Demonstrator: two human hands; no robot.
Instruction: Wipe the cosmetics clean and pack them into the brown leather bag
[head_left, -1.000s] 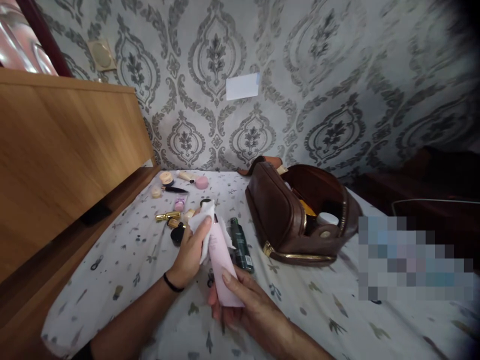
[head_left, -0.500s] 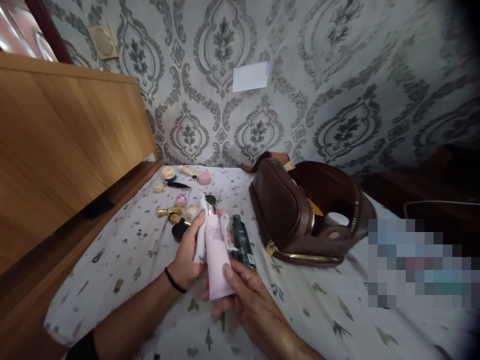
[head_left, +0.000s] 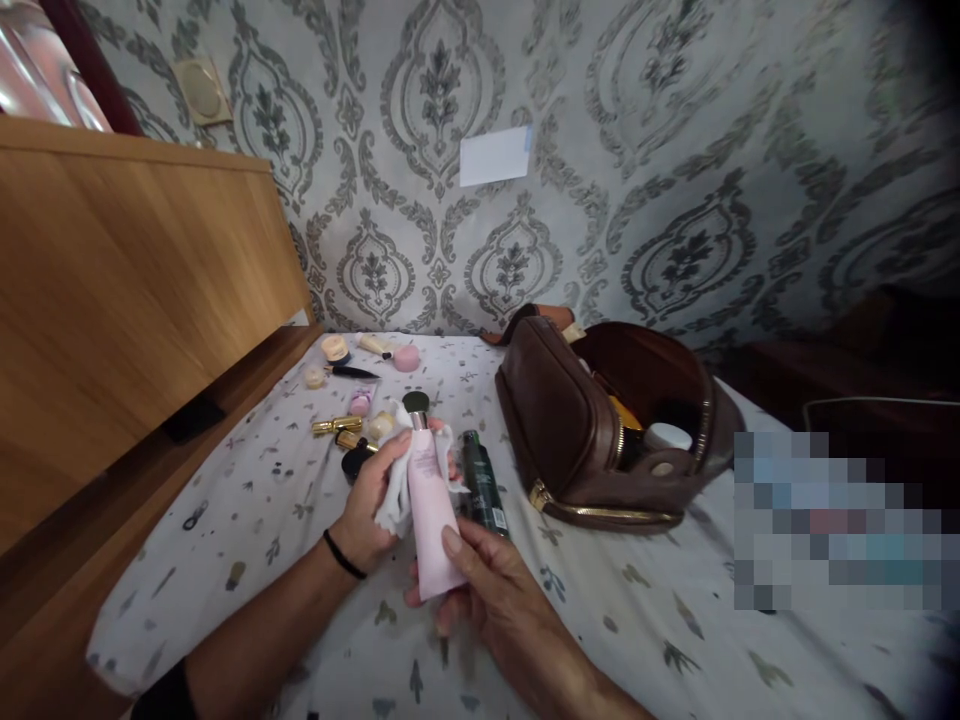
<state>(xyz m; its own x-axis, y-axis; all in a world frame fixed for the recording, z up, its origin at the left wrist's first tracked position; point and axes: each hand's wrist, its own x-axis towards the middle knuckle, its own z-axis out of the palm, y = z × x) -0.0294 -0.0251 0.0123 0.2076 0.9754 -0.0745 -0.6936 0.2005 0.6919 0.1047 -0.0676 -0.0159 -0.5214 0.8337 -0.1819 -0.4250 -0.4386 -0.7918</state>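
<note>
A pink tube (head_left: 431, 520) with a silver neck is held upright, slightly tilted, at the centre. My left hand (head_left: 375, 500) wraps a white cloth (head_left: 396, 505) around its upper part, the cloth showing on both sides of the tube. My right hand (head_left: 487, 580) pinches the tube's lower end, thumb on its front face. Just right of the tube lies a dark green bottle (head_left: 484, 485). Beyond the tube's top is a dark round lid (head_left: 416, 401). Left of it are a gold tube (head_left: 337, 426), a black round item (head_left: 355, 462) and a small purple-and-white tube (head_left: 361, 402).
An open brown leather bag (head_left: 555, 410) stands on the patterned sheet (head_left: 247, 560) at the right. Jars, a pink round container (head_left: 406, 358) and a black slim item (head_left: 352, 372) lie at the back left. A wooden cabinet (head_left: 142, 290) borders the left.
The cloth has bunched a little differently around the tube, on the left hand's side. Both hands keep hold of the tube, and the view has shifted slightly.
</note>
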